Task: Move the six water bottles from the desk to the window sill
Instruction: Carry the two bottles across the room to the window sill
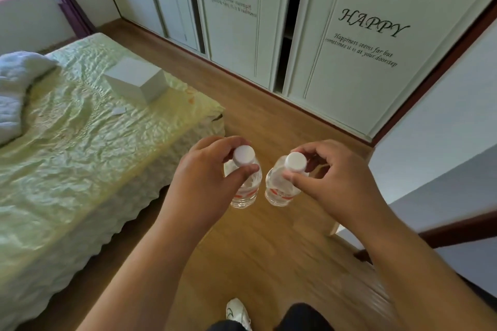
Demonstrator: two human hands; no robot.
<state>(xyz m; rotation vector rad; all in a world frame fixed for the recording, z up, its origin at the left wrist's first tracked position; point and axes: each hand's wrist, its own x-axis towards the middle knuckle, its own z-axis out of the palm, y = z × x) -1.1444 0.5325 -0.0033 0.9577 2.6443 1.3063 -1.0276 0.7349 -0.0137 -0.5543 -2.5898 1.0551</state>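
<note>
Two clear water bottles with white caps and red labels hang over the wooden floor in front of me. My left hand pinches the left bottle by its neck just under the cap. My right hand pinches the right bottle the same way. Both bottles hang upright, close side by side, a small gap between them. No desk and no window sill are in view.
A bed with a pale green cover fills the left, with a white box and a crumpled quilt on it. White wardrobe doors stand ahead. A white wall is at right. Wooden floor runs between.
</note>
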